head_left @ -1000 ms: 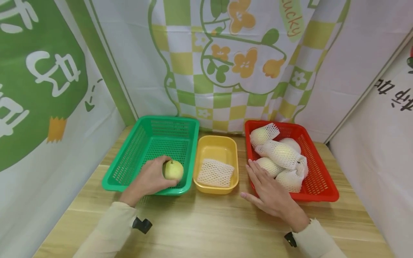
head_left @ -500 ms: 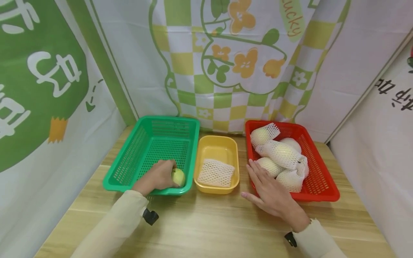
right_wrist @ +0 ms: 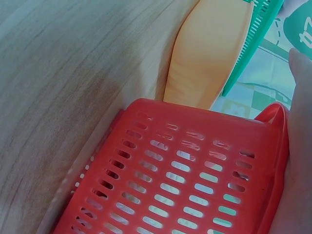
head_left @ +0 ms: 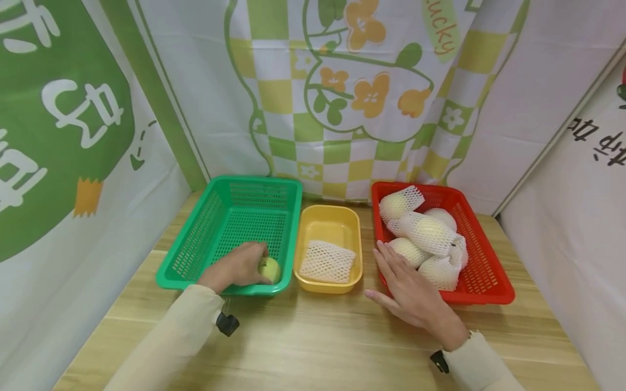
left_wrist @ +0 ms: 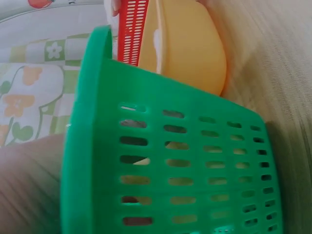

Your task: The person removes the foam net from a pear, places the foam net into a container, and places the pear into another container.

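From the head view, a person's left hand [head_left: 237,266] curls its fingers round a pale fruit [head_left: 270,270] in the green basket [head_left: 295,228]'s near right corner; the right hand [head_left: 411,296], fingers straight, lies at the near left rim of a red basket [head_left: 481,297] of net-wrapped fruits [head_left: 430,233]. The left wrist view shows the green basket's slotted outer wall screening the grip. The right wrist view shows the red basket's slotted side, a yellow tray [right_wrist: 207,56] beyond.

There are two baskets [head_left: 251,217], one yellow tub [head_left: 330,222], one loose foam net [head_left: 326,263], one bare fruit [head_left: 270,270], at least five net-wrapped fruits [head_left: 430,233] whose overlap hides the exact count, one left hand [head_left: 239,265] and one right hand [head_left: 409,288].
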A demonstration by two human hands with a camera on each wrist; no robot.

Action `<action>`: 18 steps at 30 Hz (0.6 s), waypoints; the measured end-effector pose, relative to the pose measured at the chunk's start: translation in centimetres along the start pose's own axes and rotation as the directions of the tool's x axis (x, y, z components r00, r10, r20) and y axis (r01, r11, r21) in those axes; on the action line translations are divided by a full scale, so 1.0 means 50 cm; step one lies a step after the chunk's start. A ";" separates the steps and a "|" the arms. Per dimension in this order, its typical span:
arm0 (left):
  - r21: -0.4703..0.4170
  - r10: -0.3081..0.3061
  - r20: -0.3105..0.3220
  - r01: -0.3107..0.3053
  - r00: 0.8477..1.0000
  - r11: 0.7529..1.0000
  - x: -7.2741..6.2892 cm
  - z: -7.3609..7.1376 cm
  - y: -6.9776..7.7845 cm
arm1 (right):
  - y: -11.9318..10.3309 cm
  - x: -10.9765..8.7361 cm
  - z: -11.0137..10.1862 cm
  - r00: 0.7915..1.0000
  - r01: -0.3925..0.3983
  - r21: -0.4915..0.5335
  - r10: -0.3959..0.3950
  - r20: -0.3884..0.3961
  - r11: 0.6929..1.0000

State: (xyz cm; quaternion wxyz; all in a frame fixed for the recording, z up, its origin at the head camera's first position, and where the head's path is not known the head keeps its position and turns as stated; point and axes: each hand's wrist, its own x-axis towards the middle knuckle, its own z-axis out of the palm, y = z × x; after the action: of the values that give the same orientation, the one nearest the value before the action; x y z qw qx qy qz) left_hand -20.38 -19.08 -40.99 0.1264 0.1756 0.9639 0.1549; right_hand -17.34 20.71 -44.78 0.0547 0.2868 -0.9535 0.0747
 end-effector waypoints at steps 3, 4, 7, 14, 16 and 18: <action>-0.034 -0.006 0.005 0.006 1.000 0.999 -0.013 -0.011 0.006 | 0.000 0.000 0.000 1.000 0.001 0.000 -0.001 -0.002 1.000; -0.048 -0.003 0.001 0.003 1.000 0.999 -0.017 -0.016 0.009 | 0.000 0.000 0.000 1.000 -0.002 0.000 0.002 0.001 1.000; -0.075 0.021 -0.033 -0.023 0.999 0.997 -0.030 -0.029 0.015 | 0.000 -0.001 0.000 1.000 -0.004 0.002 0.004 0.002 1.000; -0.075 0.140 -0.159 -0.153 0.977 0.985 -0.052 -0.027 0.045 | 0.000 -0.001 0.000 1.000 0.004 0.000 -0.004 -0.002 1.000; -0.035 0.200 -0.204 -0.212 0.958 0.977 -0.055 -0.013 0.057 | 0.000 -0.001 0.000 1.000 0.006 0.003 -0.006 -0.003 1.000; 0.041 0.259 -0.243 -0.257 0.935 0.965 -0.058 0.007 0.067 | -0.001 0.000 -0.001 1.000 0.007 0.010 -0.007 -0.001 1.000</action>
State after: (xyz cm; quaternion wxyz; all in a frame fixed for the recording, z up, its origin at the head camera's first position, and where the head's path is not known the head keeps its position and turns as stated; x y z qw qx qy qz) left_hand -16.67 -17.08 -39.59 -0.0163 0.2806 0.9414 0.1867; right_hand -17.32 20.69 -44.73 0.0538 0.2902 -0.9521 0.0794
